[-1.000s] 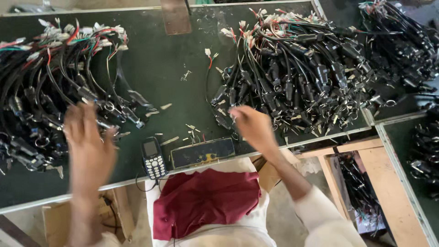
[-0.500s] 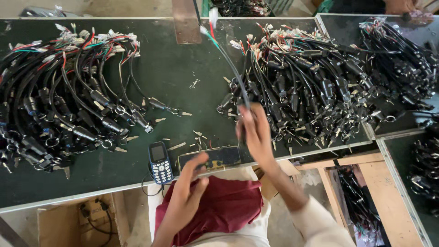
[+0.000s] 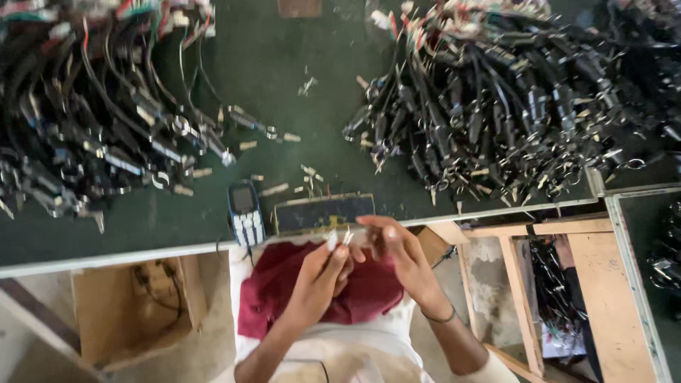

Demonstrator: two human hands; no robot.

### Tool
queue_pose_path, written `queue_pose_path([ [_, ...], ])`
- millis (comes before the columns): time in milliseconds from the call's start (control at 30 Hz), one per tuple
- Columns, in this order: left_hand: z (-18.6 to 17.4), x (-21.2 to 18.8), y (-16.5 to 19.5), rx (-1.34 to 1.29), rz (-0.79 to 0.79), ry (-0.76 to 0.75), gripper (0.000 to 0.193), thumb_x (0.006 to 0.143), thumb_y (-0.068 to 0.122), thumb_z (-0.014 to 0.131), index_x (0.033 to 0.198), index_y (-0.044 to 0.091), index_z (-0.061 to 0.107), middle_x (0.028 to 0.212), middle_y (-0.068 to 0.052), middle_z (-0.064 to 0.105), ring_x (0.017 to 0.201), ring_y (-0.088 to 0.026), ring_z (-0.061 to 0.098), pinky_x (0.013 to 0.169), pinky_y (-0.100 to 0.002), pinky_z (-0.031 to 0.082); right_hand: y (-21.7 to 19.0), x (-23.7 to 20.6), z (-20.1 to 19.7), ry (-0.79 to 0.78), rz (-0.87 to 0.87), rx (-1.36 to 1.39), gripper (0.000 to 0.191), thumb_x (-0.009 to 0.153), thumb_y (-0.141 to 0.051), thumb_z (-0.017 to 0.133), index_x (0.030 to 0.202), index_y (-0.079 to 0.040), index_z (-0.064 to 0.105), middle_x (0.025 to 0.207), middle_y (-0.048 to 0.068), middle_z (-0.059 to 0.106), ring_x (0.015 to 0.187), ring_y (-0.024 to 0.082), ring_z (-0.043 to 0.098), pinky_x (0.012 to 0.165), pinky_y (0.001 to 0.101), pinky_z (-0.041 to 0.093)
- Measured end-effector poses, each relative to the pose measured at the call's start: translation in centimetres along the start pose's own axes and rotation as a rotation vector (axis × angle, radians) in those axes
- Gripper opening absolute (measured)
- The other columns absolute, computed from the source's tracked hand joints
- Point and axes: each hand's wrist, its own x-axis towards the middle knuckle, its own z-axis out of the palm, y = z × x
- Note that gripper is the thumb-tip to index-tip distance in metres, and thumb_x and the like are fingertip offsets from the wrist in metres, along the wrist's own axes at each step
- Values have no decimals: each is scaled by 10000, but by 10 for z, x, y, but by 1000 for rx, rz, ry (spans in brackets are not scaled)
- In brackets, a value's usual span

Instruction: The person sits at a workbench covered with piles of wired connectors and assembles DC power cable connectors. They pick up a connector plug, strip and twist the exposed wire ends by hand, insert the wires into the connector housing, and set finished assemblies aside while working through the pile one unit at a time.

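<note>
Small metal terminal (image 3: 333, 240) is pinched between left hand (image 3: 319, 273) and right hand (image 3: 401, 252), fingertips together above the red cloth (image 3: 284, 298).

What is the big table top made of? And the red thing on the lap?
The table top looks like dark green painted board, matt and scuffed, with a pale metal-looking edge strip. The red thing looks like soft cloth: it sags and wrinkles across the lap under both hands.

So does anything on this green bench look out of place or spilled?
Small loose metal terminals lie scattered on the green tabletop between the two cable piles, and a mobile phone sits among them near the edge.
</note>
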Motion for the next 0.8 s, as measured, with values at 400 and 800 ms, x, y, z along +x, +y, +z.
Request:
queue_pose_path([
  [400,-1,-11,10,287,-15,25,217,1062,221,511,1044,60,654,627,37,525,472,-22,425,413,-230,332,-70,14,61,51,-537,-866,159,931,-192,724,1059,-100,744,1211,73,626,1112,139,565,902,289,486],
  [800,-5,-12,10,-238,24,65,258,1036,217,588,1028,-31,660,771,-16,637,583,-91,582,471,-263,477,-22,-22,67,168,-368,178,145,1067,-98,608,1191,-25,618,1154,171,629,831,107,582,719,229,479],
])
